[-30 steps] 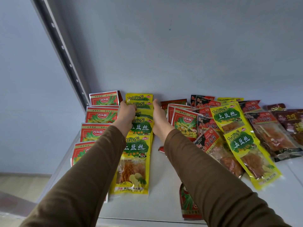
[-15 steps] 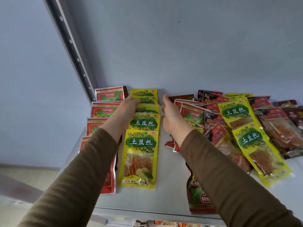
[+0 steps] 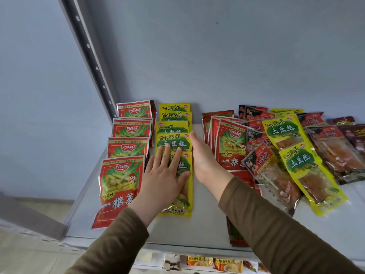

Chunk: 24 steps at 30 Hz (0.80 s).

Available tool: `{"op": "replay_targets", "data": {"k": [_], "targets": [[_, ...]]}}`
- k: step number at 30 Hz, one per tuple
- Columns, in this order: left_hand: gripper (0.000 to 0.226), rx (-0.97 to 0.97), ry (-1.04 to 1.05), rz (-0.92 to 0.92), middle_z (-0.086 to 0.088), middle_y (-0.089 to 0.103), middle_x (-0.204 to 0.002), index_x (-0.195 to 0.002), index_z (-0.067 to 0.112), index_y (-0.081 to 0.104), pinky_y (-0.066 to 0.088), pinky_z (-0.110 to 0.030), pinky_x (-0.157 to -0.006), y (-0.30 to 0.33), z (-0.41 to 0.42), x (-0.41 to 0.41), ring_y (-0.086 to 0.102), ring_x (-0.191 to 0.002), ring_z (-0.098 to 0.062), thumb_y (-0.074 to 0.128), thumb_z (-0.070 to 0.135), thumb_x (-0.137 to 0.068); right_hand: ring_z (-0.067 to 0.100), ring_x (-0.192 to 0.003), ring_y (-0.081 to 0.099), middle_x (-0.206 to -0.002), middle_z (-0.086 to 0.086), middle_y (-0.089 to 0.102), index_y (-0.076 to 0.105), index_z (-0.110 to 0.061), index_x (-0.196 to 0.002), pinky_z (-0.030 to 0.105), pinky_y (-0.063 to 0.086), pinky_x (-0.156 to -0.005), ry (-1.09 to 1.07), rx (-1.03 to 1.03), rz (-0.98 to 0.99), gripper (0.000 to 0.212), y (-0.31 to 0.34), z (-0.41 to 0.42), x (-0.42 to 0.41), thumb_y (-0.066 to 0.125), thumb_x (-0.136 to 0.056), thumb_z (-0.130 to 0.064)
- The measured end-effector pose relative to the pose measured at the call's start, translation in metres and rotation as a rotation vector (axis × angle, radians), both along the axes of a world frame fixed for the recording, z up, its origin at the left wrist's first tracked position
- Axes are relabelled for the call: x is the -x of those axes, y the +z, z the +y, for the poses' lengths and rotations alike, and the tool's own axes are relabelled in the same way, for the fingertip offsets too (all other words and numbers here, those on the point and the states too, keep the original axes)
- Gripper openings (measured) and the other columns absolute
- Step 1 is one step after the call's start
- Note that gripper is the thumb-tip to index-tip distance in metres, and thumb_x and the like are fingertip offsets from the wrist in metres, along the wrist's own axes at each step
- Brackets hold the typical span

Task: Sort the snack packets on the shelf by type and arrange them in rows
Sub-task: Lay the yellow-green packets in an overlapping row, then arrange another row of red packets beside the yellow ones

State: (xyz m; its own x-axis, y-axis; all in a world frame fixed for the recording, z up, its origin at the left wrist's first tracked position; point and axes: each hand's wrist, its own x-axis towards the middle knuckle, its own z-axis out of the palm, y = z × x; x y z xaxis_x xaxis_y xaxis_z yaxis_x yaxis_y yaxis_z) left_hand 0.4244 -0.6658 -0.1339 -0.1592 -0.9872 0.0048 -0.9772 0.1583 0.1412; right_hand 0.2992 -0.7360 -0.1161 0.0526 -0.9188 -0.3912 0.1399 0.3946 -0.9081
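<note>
A row of red packets (image 3: 126, 149) runs front to back along the shelf's left side. Beside it lies an overlapping row of yellow TuDouSi packets (image 3: 173, 127). My left hand (image 3: 164, 178) rests flat, fingers straight, on the nearest yellow packet of that row. My right hand (image 3: 201, 157) stands on edge with straight fingers against the row's right side. To the right, more red packets (image 3: 229, 147), dark-and-red clear packets (image 3: 276, 175) and two more yellow packets (image 3: 304, 165) lie mixed and overlapping.
The white shelf (image 3: 207, 224) ends at a front edge near me. A perforated metal upright (image 3: 88, 48) stands at the back left, with a blue wall behind. Brown packets (image 3: 353, 133) lie at the far right. A lower shelf with other packets (image 3: 217, 264) shows below.
Both hands have drawn back from the far end of the yellow row toward me. The left hand now lies flat on the front yellow packet; the right hand stays along the row's right edge.
</note>
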Motion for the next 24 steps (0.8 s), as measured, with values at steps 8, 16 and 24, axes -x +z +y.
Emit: {"op": "replay_targets", "data": {"k": [8,16,24], "targets": [[0.073,0.006,-0.006,-0.084,-0.006,-0.017,-0.171,-0.162,0.033,-0.014,-0.012,-0.045,-0.127,0.006,-0.001,-0.004,-0.024,-0.155,-0.026,0.007,0.068,-0.101,0.025,-0.14,0.048,-0.154,-0.003,0.05,0.053,-0.036,-0.145,0.053,0.032,-0.12,0.014,0.011,0.063,0.062,0.01,0.005,-0.004,0.04,-0.097,-0.071],[0.067,0.056,-0.094,0.076,-0.006,-0.008,-0.173,-0.164,0.032,-0.004,-0.006,-0.043,-0.127,0.024,0.002,-0.001,-0.018,-0.157,-0.024,0.014,0.058,-0.106,-0.013,-0.123,0.042,-0.156,-0.014,0.043,0.042,-0.03,-0.153,0.012,0.03,-0.096,-0.028,0.352,0.181,0.051,0.038,0.044,0.02,0.042,-0.106,-0.051],[0.068,0.084,-0.26,0.187,-0.006,-0.007,-0.173,-0.165,0.028,0.003,-0.01,-0.034,-0.123,0.03,0.007,0.047,-0.016,-0.157,-0.022,0.025,0.055,-0.108,-0.005,-0.133,0.026,-0.165,-0.019,0.026,0.027,-0.048,-0.156,0.027,0.026,-0.102,-0.194,0.315,0.226,0.057,0.028,0.091,0.061,0.035,-0.102,-0.064]]}}
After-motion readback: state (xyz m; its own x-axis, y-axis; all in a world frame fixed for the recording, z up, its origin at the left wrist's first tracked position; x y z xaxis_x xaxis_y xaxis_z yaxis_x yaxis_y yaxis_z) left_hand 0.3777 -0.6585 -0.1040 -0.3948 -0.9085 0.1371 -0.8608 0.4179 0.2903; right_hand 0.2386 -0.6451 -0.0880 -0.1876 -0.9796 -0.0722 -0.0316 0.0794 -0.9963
